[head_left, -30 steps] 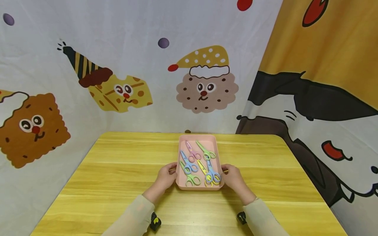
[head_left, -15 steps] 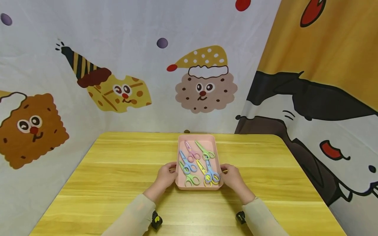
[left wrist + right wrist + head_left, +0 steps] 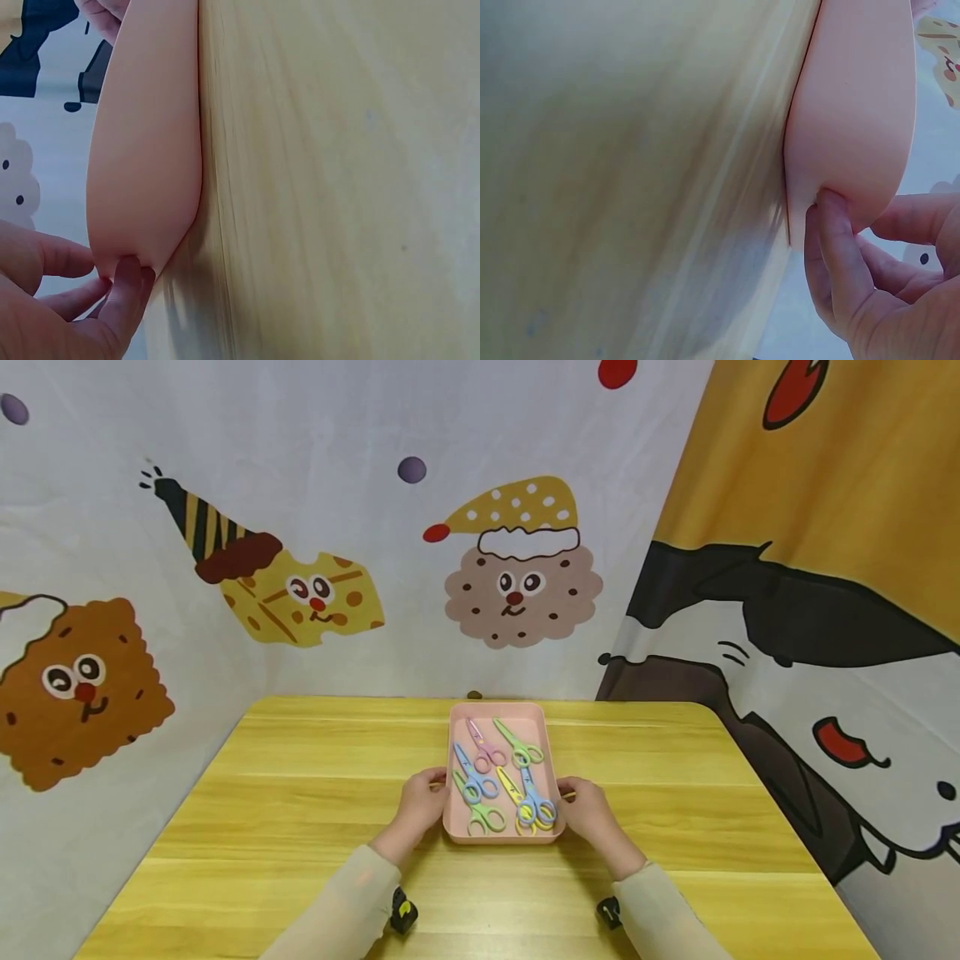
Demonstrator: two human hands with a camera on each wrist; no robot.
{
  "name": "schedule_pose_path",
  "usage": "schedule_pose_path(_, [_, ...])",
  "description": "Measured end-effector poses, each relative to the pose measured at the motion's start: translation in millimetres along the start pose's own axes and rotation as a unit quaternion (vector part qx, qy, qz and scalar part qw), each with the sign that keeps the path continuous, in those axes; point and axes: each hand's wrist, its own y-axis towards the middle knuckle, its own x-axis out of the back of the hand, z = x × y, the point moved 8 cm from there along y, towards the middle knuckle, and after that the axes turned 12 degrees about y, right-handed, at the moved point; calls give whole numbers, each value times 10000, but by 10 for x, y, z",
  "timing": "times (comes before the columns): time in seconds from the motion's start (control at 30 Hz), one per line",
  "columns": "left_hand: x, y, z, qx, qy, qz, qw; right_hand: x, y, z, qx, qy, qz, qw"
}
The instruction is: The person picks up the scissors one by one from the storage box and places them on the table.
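A pink tray [image 3: 502,839] lies on the wooden table, in front of the person. My left hand [image 3: 418,802] grips its left side near the front corner; in the left wrist view the fingers press the tray's outer wall [image 3: 154,150]. On the opposite side my right hand [image 3: 588,806] holds the tray likewise, fingertips against the wall in the right wrist view. Inside lie several pairs of children's scissors: pink scissors [image 3: 486,747], green scissors [image 3: 516,742] at the back, blue scissors [image 3: 465,763], green scissors [image 3: 477,807] front left, yellow scissors [image 3: 507,783] and overlapping blue scissors [image 3: 532,789].
The wood-grain table [image 3: 322,760] extends around the tray on both sides and toward the person. A cartoon-printed curtain [image 3: 337,443] hangs behind and beside it. Black wrist devices [image 3: 403,911] sit at both sleeves.
The tray has shifted very slightly to the left with both hands on it. The left sleeve has moved a little to the right. The scissors keep their places inside the tray.
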Motion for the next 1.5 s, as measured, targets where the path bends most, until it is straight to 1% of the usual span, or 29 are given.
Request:
schedule_pose_path(0.13, [10, 16, 4, -10, 64, -51, 10000, 1, 0, 5, 52, 26, -31, 10000])
schedule_pose_path(0.33, [21, 24, -13, -143, 57, -162, 9998, -5, -3, 24, 133, 30, -25, 9999])
schedule_pose_path(0.57, [14, 46, -16, -302, 30, -290, 9991, 8, -6, 2, 52, -8, 19, 10000])
schedule_pose_path(0.67, [8, 47, -14, -326, -16, -295, 9990, 19, -3, -4, 11, 83, 81, 9999])
schedule_pose_path(0.77, [-7, 51, -8, -280, -56, -271, 9992, 33, -5, -13, -23, 211, 127, 9997])
schedule_pose_path(0.93, [-23, 43, -24, -299, -70, -235, 9993, 56, 6, 5, 36, 161, 123, 9998])
schedule_pose_path(1.03, [-25, 40, -28, -274, -108, -224, 9993, 61, 25, 44, 129, 45, 119, 9998])
schedule_pose_path(1.13, [-22, 40, -24, -245, -99, -225, 9994, 49, 35, 126, 270, -102, 175, 9994])
schedule_pose_path(1.2, [-17, 43, -25, -276, -50, -247, 9993, 30, 35, 204, 407, -258, 236, 9986])
schedule_pose_path(1.27, [-10, 49, -20, -258, -17, -266, 9993, 1, 30, 299, 632, -426, 307, 9966])
schedule_pose_path(1.33, [-2, 52, -21, -293, 25, -288, 9992, -39, 26, 386, 820, -636, 378, 9939])
schedule_pose_path(1.4, [0, 55, -13, -249, 9, -281, 9993, -86, 28, 461, 1014, -938, 430, 9895])
schedule_pose_path(1.5, [-2, 54, -12, -257, 0, -261, 9993, -170, 36, 554, 1291, -1457, 488, 9797])
